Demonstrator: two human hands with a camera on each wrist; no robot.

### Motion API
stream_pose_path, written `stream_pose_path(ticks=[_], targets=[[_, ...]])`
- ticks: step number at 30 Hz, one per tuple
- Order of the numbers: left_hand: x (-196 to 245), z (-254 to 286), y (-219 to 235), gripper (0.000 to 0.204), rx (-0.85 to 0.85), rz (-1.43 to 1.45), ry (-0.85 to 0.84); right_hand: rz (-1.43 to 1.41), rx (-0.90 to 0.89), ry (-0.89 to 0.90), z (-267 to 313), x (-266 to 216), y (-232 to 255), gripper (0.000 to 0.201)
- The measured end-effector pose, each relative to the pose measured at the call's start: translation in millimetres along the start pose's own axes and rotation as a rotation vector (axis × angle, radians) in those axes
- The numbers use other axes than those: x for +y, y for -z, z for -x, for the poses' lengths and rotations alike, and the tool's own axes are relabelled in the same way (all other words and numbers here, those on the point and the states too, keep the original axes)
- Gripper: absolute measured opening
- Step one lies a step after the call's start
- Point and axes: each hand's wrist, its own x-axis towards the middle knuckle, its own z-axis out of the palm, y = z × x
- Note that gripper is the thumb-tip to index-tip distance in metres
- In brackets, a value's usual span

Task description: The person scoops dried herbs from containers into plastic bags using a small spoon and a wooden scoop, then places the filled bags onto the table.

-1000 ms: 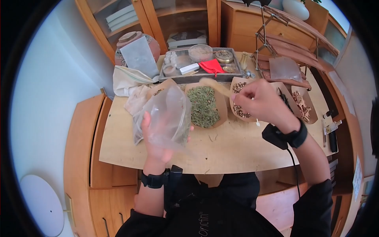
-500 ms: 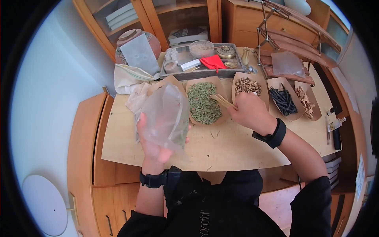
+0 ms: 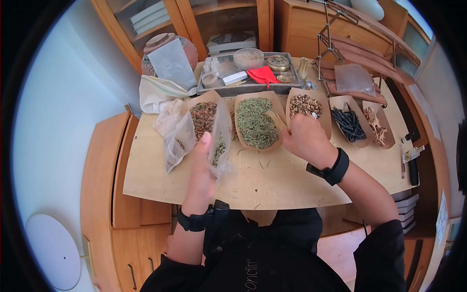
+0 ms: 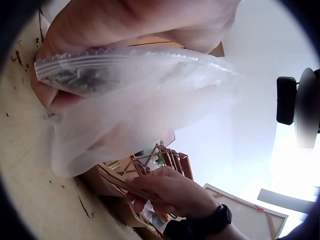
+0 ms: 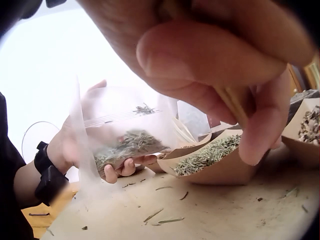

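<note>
My left hand holds a translucent zip bag, its fingers curled round the lower part. Green herb pieces lie inside the bag in the right wrist view. The right hand grips light wooden tongs, whose far end is over the right part of the green herb in its paper tray. In the left wrist view the tongs extend from the right hand. Whether the tips hold any herb cannot be told.
A tray of reddish-brown herb is left of the green one. Rightward are trays with brown pieces, dark strips and pale shavings. Behind stand a grey wooden tray and a folding rack. Another bag lies left.
My right hand has come down and left, with the tongs now over the green herb. My left hand has turned the bag more edge-on, uncovering the reddish-brown herb. The green herb's tray sits slightly differently.
</note>
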Motion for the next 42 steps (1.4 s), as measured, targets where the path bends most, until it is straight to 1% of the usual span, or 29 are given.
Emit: stream_pose_path(ticks=[1, 3, 4, 6, 9, 10, 11, 12, 14, 16, 18, 22, 25, 28, 30, 31, 33, 35, 36, 38, 40, 42], targets=[[-1, 1, -1, 0.063, 0.0, 0.003, 0.0, -0.015, -0.014, 0.028, 0, 0, 2, 0.029], [-6, 4, -2, 0.069, -0.006, -0.12, -0.057, -0.027, -0.027, 0.058, 1, -2, 6, 0.03], [-12, 5, 2, 0.069, -0.005, -0.119, -0.058, -0.043, -0.064, 0.031, 2, -3, 9, 0.03], [-27, 6, 11, 0.075, 0.089, -0.137, -0.067, -0.06, -0.108, 0.01, 5, -4, 8, 0.03], [-33, 8, 15, 0.08, 0.07, -0.176, -0.027, -0.13, -0.134, -0.012, 7, 0, 4, 0.028], [-35, 8, 16, 0.08, 0.076, -0.173, -0.029, -0.097, -0.063, 0.037, 8, 2, -1, 0.026], [-38, 8, 17, 0.081, 0.087, -0.25, -0.064, -0.064, 0.01, 0.085, 9, 3, -4, 0.024], [-40, 7, 17, 0.082, 0.097, -0.328, -0.099, -0.062, 0.011, 0.089, 11, 2, -4, 0.024], [-36, 12, 15, 0.083, 0.082, -0.299, -0.092, -0.01, -0.017, 0.051, 14, -2, -5, 0.02], [-34, 19, 13, 0.084, 0.063, -0.271, -0.083, 0.007, 0.006, 0.045, 15, -1, -7, 0.019], [-35, 27, 14, 0.061, 0.085, -0.343, -0.098, 0.023, 0.026, 0.042, 16, -2, -7, 0.018], [-42, 34, 14, 0.065, 0.062, -0.303, -0.11, 0.007, 0.051, 0.032, 19, -2, -5, 0.018], [-45, 35, 14, 0.067, 0.074, -0.321, -0.082, 0.019, 0.077, 0.052, 22, 2, -6, 0.018], [-45, 37, 13, 0.066, 0.041, -0.283, -0.076, 0.035, 0.103, 0.057, 26, 2, -3, 0.017], [-48, 39, 15, 0.064, 0.006, -0.179, -0.033, 0.046, 0.109, 0.051, 31, 2, -1, 0.017], [-49, 37, 16, 0.064, 0.002, -0.178, -0.032, 0.055, 0.127, 0.047, 33, 1, 2, 0.017], [-51, 31, 18, 0.074, 0.027, -0.145, 0.021, 0.066, 0.142, 0.05, 40, -4, 10, 0.018], [-51, 28, 16, 0.074, 0.042, -0.158, 0.012, -0.073, 0.216, 0.103, 57, -8, 23, 0.02], [-51, 25, 14, 0.074, 0.052, -0.174, 0.002, -0.068, 0.21, 0.107, 67, -10, 30, 0.02], [-48, 21, 12, 0.074, 0.043, -0.199, -0.002, -0.143, 0.106, 0.071, 92, -12, 41, 0.018], [-46, 19, 12, 0.075, 0.036, -0.224, -0.009, -0.144, 0.062, 0.066, 114, -5, 41, 0.017], [-45, 19, 13, 0.075, 0.025, -0.209, -0.011, -0.148, 0.019, 0.058, 122, 4, 39, 0.017]])
